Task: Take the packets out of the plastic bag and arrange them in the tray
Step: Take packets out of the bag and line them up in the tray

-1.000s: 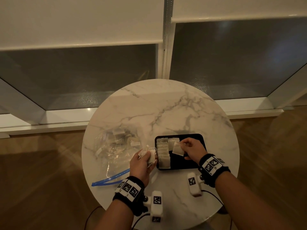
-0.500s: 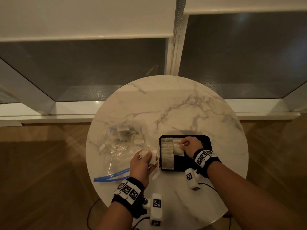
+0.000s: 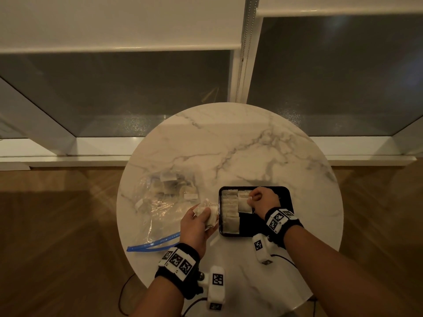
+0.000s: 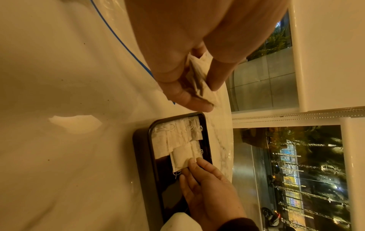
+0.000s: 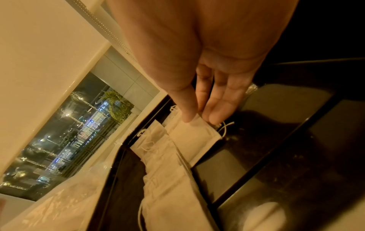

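On the marble table lies a black tray [image 3: 286,202] with a column of white packets [image 3: 230,211] along its left side. My right hand [image 3: 250,200] pinches the edge of one more packet [image 3: 244,203], which lies flat at the top of a second column; the right wrist view shows thumb and fingers [image 5: 189,115] on that packet [image 5: 194,137]. Just left of the tray, my left hand [image 3: 206,213] grips a small bunch of packets [image 4: 199,81]. The clear plastic bag [image 3: 158,202] with a blue zip [image 3: 155,244] lies further left, with several packets inside.
The round table [image 3: 229,145] ends close behind the tray and the bag, and a window with a white sill stands beyond it. The tray's right half [image 5: 296,140] is bare. Wooden floor surrounds the table.
My right hand has carried its packet forward and down onto the tray beside the first column. The left hand has kept its bunch in place.
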Tool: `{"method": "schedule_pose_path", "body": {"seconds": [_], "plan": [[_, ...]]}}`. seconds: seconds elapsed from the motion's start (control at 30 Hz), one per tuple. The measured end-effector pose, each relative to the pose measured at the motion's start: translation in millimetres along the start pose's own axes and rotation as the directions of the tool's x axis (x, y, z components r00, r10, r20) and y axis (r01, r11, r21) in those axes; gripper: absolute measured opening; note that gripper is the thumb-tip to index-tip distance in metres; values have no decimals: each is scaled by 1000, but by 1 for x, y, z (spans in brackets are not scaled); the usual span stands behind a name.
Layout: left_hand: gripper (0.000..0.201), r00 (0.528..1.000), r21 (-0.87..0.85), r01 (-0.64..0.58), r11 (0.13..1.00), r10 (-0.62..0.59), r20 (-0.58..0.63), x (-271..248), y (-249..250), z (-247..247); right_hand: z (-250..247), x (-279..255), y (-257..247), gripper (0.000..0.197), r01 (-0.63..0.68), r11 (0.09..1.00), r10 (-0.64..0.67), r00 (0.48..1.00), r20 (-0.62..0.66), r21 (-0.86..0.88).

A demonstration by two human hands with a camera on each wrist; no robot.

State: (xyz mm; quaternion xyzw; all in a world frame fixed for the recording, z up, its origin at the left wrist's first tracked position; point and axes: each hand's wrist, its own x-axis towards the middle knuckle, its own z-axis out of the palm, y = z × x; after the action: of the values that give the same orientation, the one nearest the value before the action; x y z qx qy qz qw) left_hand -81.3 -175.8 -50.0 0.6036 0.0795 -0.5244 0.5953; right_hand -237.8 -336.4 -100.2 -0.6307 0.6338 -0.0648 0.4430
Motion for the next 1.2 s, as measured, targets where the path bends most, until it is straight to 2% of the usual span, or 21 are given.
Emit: {"method": "schedule_pose_path", "body": {"seconds": [0.27, 0.47, 0.53, 0.6, 0.7, 0.8, 1.0, 1.2], "plan": [[27, 1000, 5, 0, 1000, -1, 28, 1, -3, 3, -4, -5, -2, 15, -32, 996, 37, 997, -64, 87], [21, 999, 11, -8, 1000, 7, 53, -4, -4, 10, -13, -19, -5, 9, -163, 954, 178, 983, -39, 253], [19, 998, 26, -18, 999, 17, 59, -5, -4, 13, -17, -34, -14, 4, -163, 924, 167, 986, 17, 346], [20, 998, 34, -24, 999, 21, 67, -7, -6, 17, -21, -52, -26, 7, -161, 901, 114, 984, 139, 402], [24, 996, 37, -33, 999, 30, 88, -9, -7, 22, -25, -76, -40, 14, -130, 899, -16, 945, 327, 418], [25, 992, 29, -50, 998, 47, 117, -11, -7, 26, -24, -91, -46, 21, -76, 907, -103, 914, 392, 415], [29, 987, 19, -67, 998, 64, 149, -13, -7, 32, -22, -100, -49, 23, -52, 906, -78, 955, 287, 421], [25, 986, 17, -57, 998, 54, 159, -15, -5, 31, -29, -108, -50, 9, -61, 877, -82, 958, 273, 477]]}}
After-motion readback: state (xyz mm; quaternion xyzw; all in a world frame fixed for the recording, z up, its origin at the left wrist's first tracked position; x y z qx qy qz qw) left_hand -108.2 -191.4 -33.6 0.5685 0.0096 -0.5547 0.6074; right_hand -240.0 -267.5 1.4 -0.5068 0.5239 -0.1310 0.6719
